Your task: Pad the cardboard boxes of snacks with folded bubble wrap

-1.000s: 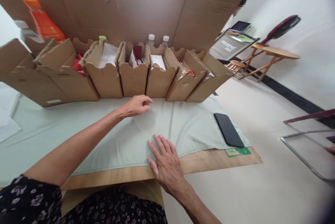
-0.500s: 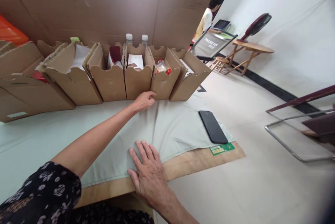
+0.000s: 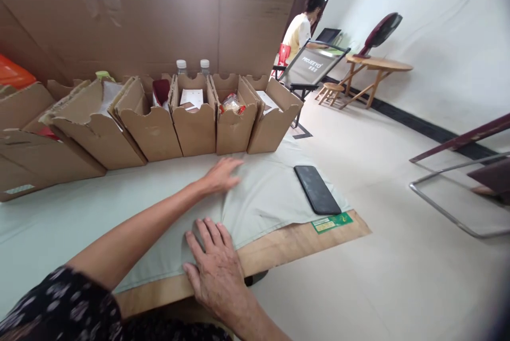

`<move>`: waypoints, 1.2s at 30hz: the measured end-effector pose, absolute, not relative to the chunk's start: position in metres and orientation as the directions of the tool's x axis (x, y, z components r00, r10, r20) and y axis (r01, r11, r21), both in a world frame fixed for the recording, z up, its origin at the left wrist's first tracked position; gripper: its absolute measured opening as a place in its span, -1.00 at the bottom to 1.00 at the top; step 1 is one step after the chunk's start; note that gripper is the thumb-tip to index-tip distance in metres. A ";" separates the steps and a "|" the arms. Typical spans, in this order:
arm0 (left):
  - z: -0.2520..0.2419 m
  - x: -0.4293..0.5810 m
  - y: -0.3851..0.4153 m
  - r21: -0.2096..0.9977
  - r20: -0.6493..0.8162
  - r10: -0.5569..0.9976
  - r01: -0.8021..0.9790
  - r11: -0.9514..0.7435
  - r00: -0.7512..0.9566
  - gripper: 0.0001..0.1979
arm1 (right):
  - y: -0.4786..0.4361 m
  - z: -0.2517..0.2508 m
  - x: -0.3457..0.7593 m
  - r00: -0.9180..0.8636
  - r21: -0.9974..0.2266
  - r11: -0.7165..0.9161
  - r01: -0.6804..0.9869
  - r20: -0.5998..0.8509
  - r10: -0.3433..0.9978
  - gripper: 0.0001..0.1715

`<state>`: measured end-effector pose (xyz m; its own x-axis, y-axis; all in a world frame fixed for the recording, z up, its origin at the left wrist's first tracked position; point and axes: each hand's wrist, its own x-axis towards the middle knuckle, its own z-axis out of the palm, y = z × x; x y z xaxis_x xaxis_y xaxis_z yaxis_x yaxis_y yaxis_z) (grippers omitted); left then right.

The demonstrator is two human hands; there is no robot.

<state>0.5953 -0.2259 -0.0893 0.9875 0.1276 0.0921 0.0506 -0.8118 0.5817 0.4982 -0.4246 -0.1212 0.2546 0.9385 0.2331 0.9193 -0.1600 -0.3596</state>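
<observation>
My left hand [image 3: 223, 175] hovers over or rests on the pale green cloth [image 3: 159, 184], just in front of the cardboard boxes. Its fingers are apart, slightly blurred, with nothing between them. Nearer to me, my right hand [image 3: 217, 266] lies flat with spread fingers on the cloth by the wooden edge [image 3: 279, 250]. Beyond my left hand, a box with red-and-clear wrapped items [image 3: 232, 104] stands beside a box holding a white patterned item [image 3: 192, 100]. A black phone [image 3: 317, 190] lies to the right of both hands.
More cardboard boxes [image 3: 153, 136] stand in a row to the left, before a tall cardboard panel [image 3: 159, 22]. Two capped bottles [image 3: 181, 67] are behind them. A green label [image 3: 332, 222] is at the table corner. A person [image 3: 297, 33] sits beyond a folding chair [image 3: 314, 65].
My left hand has drawn back from the box front and its fingers have spread. My right hand remains flat on the cloth. The camera view has shifted slightly.
</observation>
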 end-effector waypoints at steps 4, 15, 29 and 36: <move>-0.111 0.489 -0.230 0.440 0.083 0.134 0.085 -0.894 0.988 -0.54 | -0.422 -0.119 0.497 0.219 -0.390 -0.095 0.916 0.288 0.932 -0.40; -0.117 0.437 -0.248 0.240 0.096 0.185 0.158 -0.958 0.978 -0.42 | -0.512 -0.086 0.582 0.561 -0.509 -0.328 0.796 0.416 0.716 -0.67; -0.082 0.478 -0.292 0.245 0.059 0.095 0.078 -0.966 0.994 -0.50 | -0.520 -0.082 0.727 0.940 -0.149 -0.928 0.342 0.056 0.337 -0.38; -0.074 0.564 -0.338 0.331 -0.002 -0.129 -0.121 -0.936 0.992 -0.45 | -0.532 -0.070 0.745 0.942 -0.167 -0.927 0.335 0.049 0.332 -0.38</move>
